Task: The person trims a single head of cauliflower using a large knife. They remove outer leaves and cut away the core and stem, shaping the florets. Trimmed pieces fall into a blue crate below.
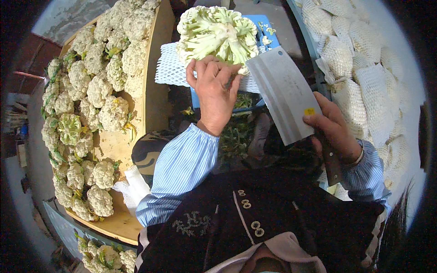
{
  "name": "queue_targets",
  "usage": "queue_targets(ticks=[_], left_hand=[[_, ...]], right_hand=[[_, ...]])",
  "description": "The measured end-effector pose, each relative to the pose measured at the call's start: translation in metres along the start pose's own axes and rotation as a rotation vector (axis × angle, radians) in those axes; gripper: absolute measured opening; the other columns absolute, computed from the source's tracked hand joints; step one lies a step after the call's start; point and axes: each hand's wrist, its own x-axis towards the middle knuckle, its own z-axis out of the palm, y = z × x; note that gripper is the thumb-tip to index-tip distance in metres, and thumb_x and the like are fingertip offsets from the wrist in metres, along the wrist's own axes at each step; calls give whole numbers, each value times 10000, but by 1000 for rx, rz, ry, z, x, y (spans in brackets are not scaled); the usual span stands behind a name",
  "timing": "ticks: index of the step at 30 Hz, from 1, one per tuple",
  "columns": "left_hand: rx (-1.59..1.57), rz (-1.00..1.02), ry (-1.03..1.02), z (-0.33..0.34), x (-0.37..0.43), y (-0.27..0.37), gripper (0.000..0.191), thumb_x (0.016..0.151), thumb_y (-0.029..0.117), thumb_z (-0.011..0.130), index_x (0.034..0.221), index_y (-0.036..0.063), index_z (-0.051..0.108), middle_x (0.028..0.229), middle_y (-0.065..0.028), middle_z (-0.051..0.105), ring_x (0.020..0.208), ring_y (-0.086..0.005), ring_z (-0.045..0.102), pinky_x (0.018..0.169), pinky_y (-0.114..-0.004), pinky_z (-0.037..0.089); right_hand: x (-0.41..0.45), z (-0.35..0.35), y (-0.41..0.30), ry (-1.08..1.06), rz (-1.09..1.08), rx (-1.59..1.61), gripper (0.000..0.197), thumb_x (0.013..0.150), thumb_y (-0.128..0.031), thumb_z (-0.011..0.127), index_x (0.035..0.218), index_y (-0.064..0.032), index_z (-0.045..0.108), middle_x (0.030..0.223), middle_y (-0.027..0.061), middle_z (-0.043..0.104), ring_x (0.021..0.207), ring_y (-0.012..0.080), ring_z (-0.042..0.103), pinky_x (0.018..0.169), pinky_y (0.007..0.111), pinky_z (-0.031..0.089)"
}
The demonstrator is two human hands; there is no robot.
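Note:
A large cauliflower head (pixel 220 36) lies upside down, its cut stem facing up. Beneath it a white foam net sleeve (pixel 166 65) is spread over a blue plastic stool (pixel 264 21). My left hand (pixel 215 87) is at the near rim of the head, fingers bent and fingertips touching it; whether they grip it is hidden. In my right hand (pixel 329 128) is a cleaver (pixel 281 92), held by its dark riveted handle. The broad blade slants up and left, its upper corner close to the head's right side, and carries a small yellow sticker.
A wooden bin (pixel 155 68) on the left holds many cauliflower heads (pixel 99 90), with white foam netting (pixel 135 191) at its near edge. Net-wrapped cauliflowers (pixel 348 105) are heaped on the right. Cut scraps (pixel 267 40) lie on the stool; leaves (pixel 235 140) lie below it.

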Motion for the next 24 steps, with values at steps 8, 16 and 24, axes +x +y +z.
queue_targets(ticks=[8, 16, 24], left_hand=[[16, -1, 29, 4, -3, -1, 303, 731, 128, 844, 1021, 189, 783, 929, -13, 619, 1148, -260, 566, 1156, -498, 240], [-3, 31, 49, 7, -5, 1, 297, 741, 64, 806, 1027, 128, 759, 967, -41, 620, 1184, -285, 544, 1183, -544, 213], [-23, 5, 5, 3, -4, -2, 466, 764, 47, 789, 1214, 125, 700, 1064, -56, 617, 1206, -280, 538, 1213, -543, 179]], right_hand=[[6, -3, -19, -67, 53, -6, 365, 977, -219, 585, 1279, -19, 534, 852, 38, 634, 455, 85, 532, 401, 230, 442], [7, -2, -42, -65, 156, -64, 331, 971, -228, 583, 1225, -18, 550, 791, 33, 628, 442, 89, 536, 392, 235, 449], [14, 6, -25, -128, 78, 62, 412, 969, -217, 588, 1306, 4, 501, 806, 46, 627, 419, 94, 527, 359, 241, 437]])
